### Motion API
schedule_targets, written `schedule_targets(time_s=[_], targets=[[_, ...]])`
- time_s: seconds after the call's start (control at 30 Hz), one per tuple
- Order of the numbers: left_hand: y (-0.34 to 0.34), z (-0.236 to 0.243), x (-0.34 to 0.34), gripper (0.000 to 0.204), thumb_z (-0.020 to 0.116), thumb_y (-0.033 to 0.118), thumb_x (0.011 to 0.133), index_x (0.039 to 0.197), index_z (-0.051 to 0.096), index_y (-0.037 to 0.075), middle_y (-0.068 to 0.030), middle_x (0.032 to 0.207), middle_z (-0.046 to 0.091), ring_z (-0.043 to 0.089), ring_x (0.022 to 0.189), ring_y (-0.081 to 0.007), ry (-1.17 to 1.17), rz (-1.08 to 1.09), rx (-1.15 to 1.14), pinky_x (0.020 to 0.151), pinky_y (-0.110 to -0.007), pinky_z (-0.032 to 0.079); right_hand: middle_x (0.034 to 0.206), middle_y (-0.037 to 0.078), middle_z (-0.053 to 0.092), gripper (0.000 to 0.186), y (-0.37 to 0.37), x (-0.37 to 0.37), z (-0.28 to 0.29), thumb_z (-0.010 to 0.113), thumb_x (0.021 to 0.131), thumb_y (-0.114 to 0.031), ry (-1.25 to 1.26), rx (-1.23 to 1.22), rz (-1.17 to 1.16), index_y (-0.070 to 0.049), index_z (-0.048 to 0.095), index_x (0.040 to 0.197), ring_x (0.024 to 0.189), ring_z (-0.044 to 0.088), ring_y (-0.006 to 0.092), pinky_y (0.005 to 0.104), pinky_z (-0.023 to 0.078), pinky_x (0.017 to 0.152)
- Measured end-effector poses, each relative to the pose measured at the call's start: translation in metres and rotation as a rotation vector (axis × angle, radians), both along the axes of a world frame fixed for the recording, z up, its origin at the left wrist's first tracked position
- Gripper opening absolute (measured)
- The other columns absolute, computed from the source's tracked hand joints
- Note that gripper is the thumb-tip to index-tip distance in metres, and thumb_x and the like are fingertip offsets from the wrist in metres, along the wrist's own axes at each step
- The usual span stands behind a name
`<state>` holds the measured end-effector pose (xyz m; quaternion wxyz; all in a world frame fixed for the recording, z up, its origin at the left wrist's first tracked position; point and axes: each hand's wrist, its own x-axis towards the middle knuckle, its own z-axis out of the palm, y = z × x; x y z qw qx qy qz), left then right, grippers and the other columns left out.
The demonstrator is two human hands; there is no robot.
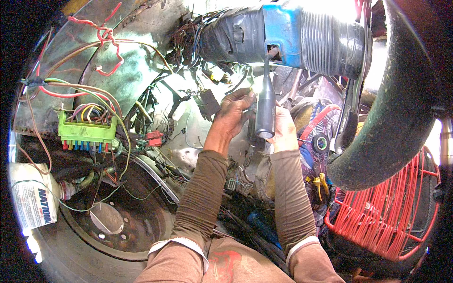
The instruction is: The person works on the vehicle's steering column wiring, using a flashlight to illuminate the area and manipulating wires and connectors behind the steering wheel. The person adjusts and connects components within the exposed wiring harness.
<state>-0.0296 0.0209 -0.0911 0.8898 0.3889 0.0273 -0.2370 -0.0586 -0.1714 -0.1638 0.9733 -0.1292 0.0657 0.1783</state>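
A dark grey stalk [265,113] with a thick, bottle-shaped end hangs from an opening in a blue housing [284,37] at top centre. My left hand [231,113] is just left of the stalk, thumb and fingers closed on something small near its side that I cannot make out. My right hand [283,125] is closed just right of and behind the stalk, partly hidden by it; what it grips is unclear. The housing joins a black tape-wrapped section [231,35] and a ribbed sleeve [325,42]. Loose wires and dark connectors [205,101] lie left of my hands.
A green fuse block [87,125] hangs among wires at left, above a wheel [141,221] and a white canister [33,195]. A black steering wheel rim [377,141] arcs at right over a red-corded seat [377,212]. Yellow-handled pliers [321,186] sit in a patterned bag [309,165].
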Motion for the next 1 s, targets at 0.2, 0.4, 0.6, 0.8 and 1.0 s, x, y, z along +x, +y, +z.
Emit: schedule_targets(time_s=[0.2, 0.4, 0.6, 0.8, 1.0], targets=[[0.001, 0.006, -0.002, 0.023, 0.074, 0.021, 0.092, 0.109, 0.070, 0.005, -0.0023, 0.096, 0.068, 0.063, 0.087, -0.0119, -0.009, 0.019, 0.023, 0.062, -0.029, 0.054, 0.091, 0.007, 0.070, 0.023, 0.021, -0.006, 0.036, 0.061, 0.092, -0.001, -0.021, -0.498, -0.209, 0.000, 0.064, 0.115, 0.071, 0.070, 0.0174, 0.0327, 0.062, 0.066], [-0.003, 0.007, -0.001, 0.021, 0.074, 0.018, 0.092, 0.108, 0.071, 0.004, -0.0022, 0.095, 0.069, 0.063, 0.081, -0.0114, -0.026, 0.036, 0.067, 0.059, -0.027, 0.053, 0.089, 0.004, 0.073, 0.014, 0.045, -0.019, 0.110, 0.068, 0.092, -0.006, 0.054, -1.011, -0.425, 0.001, 0.073, 0.104, 0.071, 0.067, 0.0088, 0.0236, 0.054, 0.062], [-0.005, 0.010, -0.006, 0.022, 0.075, 0.019, 0.091, 0.106, 0.072, 0.003, -0.0032, 0.093, 0.071, 0.063, 0.079, -0.0110, -0.127, 0.109, 0.085, 0.059, -0.027, 0.051, 0.090, 0.004, 0.071, 0.018, 0.058, -0.029, 0.118, 0.069, 0.093, -0.012, -0.217, -1.534, -0.422, 0.001, 0.072, 0.105, 0.073, 0.063, 0.0080, 0.0243, 0.051, 0.065], [-0.006, 0.015, -0.007, 0.019, 0.076, 0.017, 0.090, 0.102, 0.074, 0.003, -0.0032, 0.092, 0.071, 0.061, 0.079, -0.0101, -0.159, 0.148, 0.120, 0.065, -0.027, 0.049, 0.088, 0.000, 0.071, 0.020, 0.053, -0.027, 0.124, 0.071, 0.090, -0.009, -0.341, -1.487, -0.424, 0.001, 0.071, 0.107, 0.074, 0.062, 0.0045, 0.0215, 0.050, 0.064], [-0.008, 0.008, -0.004, 0.019, 0.076, 0.015, 0.089, 0.102, 0.074, 0.002, -0.0040, 0.092, 0.071, 0.061, 0.081, -0.0114, -0.106, 0.125, 0.113, 0.073, -0.028, 0.049, 0.089, 0.000, 0.071, 0.020, 0.044, -0.025, 0.133, 0.071, 0.090, -0.010, -0.324, -1.596, -0.275, 0.001, 0.071, 0.108, 0.074, 0.061, 0.0044, 0.0213, 0.049, 0.064]])
